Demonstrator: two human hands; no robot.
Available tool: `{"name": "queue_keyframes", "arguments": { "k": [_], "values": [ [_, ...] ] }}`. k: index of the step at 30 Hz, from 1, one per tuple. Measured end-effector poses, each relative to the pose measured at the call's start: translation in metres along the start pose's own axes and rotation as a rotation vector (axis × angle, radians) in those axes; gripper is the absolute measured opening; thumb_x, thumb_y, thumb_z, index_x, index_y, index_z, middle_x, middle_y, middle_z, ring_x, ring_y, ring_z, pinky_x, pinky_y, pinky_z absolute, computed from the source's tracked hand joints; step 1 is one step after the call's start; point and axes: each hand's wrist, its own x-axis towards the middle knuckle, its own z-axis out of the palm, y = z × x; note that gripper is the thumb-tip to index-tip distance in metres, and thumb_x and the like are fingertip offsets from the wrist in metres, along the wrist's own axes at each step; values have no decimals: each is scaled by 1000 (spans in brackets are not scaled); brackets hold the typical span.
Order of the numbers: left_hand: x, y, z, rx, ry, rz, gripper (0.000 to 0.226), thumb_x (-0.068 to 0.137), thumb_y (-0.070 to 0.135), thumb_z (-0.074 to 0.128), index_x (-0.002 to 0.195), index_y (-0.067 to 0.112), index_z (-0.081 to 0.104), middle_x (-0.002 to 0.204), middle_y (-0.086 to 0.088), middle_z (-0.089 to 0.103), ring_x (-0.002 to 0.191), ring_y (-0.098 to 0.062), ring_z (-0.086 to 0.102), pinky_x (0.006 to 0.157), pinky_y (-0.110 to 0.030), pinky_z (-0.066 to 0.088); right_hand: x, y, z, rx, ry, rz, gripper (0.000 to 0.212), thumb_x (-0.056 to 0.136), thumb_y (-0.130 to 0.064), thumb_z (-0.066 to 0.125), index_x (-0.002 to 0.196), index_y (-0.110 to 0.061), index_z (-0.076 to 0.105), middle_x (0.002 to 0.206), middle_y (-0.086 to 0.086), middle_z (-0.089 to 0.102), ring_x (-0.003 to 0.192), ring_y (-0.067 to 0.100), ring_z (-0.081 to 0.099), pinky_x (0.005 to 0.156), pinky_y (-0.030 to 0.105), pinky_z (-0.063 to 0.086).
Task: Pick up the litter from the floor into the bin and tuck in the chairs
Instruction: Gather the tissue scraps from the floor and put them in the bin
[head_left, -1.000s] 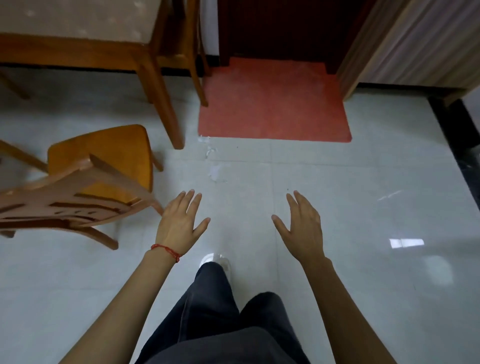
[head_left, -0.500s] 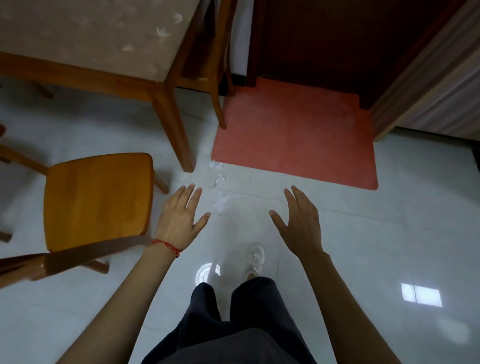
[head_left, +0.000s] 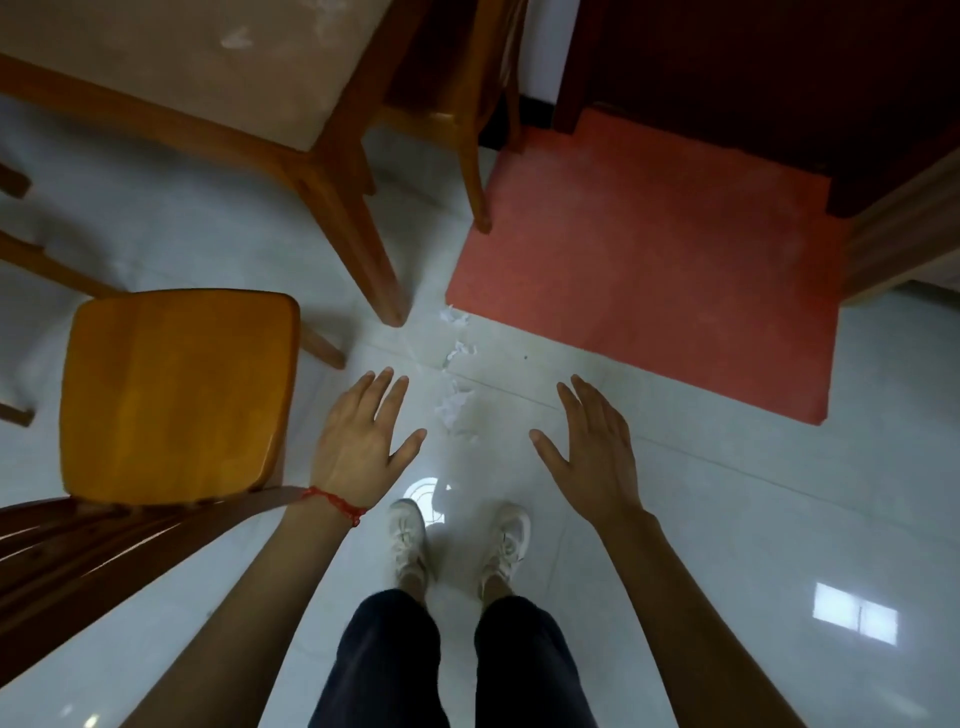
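Both hands hang over the pale tiled floor (head_left: 727, 519) with fingers spread and straight, holding nothing. The left hand (head_left: 358, 441), a red string bracelet (head_left: 335, 503) at its wrist, is just right of the orange wooden chair (head_left: 171, 389), whose seat stands clear of the wooden desk with a beige top (head_left: 197, 67) at far left. The right hand (head_left: 597, 457) hovers further right. Between them, slightly farther off, scraps of torn white paper litter (head_left: 457, 405) trail across the floor toward the near left corner of the red mat (head_left: 649, 270). White sneakers (head_left: 410, 540) stand just near of the scraps.
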Motion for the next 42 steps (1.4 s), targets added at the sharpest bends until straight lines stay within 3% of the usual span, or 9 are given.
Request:
{"name": "queue_keyframes", "arguments": {
  "k": [8, 17, 20, 23, 26, 30, 35, 42],
  "values": [
    [90, -45, 112, -16, -35, 55, 80, 92, 60, 12, 126, -1, 51, 128, -25, 53, 116, -43, 50, 93, -54, 39, 76, 47, 113, 28, -50, -2, 62, 91, -47, 42, 138, -9, 34, 147, 14, 32, 136, 28, 28, 109, 39, 21],
    [190, -126, 314, 3, -16, 150, 81, 92, 58, 13, 124, -5, 52, 127, -28, 53, 117, -44, 49, 94, -54, 39, 156, 137, 315, 24, -79, -26, 61, 92, -49, 37, 137, -7, 36, 146, 14, 35, 134, 28, 31, 107, 39, 22],
    [215, -151, 384, 6, -19, 190, 69, 92, 51, 28, 122, -6, 53, 125, -29, 54, 115, -45, 50, 93, -55, 41, 175, 167, 379, -8, -97, -64, 60, 91, -46, 42, 136, -5, 37, 145, 16, 36, 132, 31, 33, 107, 43, 25],
    [236, -172, 445, 5, 24, 235, 55, 84, 33, 53, 120, -8, 54, 124, -29, 54, 115, -46, 50, 93, -55, 41, 192, 193, 437, -55, -134, -121, 67, 91, -54, 33, 136, -6, 36, 145, 16, 34, 133, 31, 32, 108, 45, 26],
    [253, -193, 495, 2, 52, 267, 54, 82, 30, 54, 121, -8, 54, 126, -29, 53, 116, -46, 49, 95, -53, 39, 208, 216, 487, -94, -150, -183, 67, 88, -52, 29, 135, -4, 37, 144, 17, 36, 131, 33, 35, 106, 49, 30],
    [268, -210, 545, -14, 78, 303, 58, 85, 34, 43, 120, -10, 53, 126, -31, 51, 117, -48, 47, 95, -54, 39, 224, 235, 537, -107, -118, -232, 65, 89, -49, 32, 133, -3, 40, 142, 18, 39, 129, 34, 38, 104, 47, 31],
    [288, -218, 586, -59, 164, 329, 53, 83, 25, 58, 123, -9, 51, 128, -29, 50, 120, -45, 45, 98, -51, 37, 236, 249, 581, -68, -48, -263, 62, 89, -47, 36, 131, -2, 42, 141, 19, 41, 128, 34, 39, 103, 47, 31],
    [322, -213, 621, -82, 264, 331, 52, 84, 27, 57, 123, -7, 51, 128, -28, 51, 120, -44, 45, 99, -48, 36, 260, 250, 609, 66, 63, -240, 57, 90, -42, 43, 131, -2, 43, 139, 18, 43, 128, 32, 39, 103, 45, 31]
  ]
}}
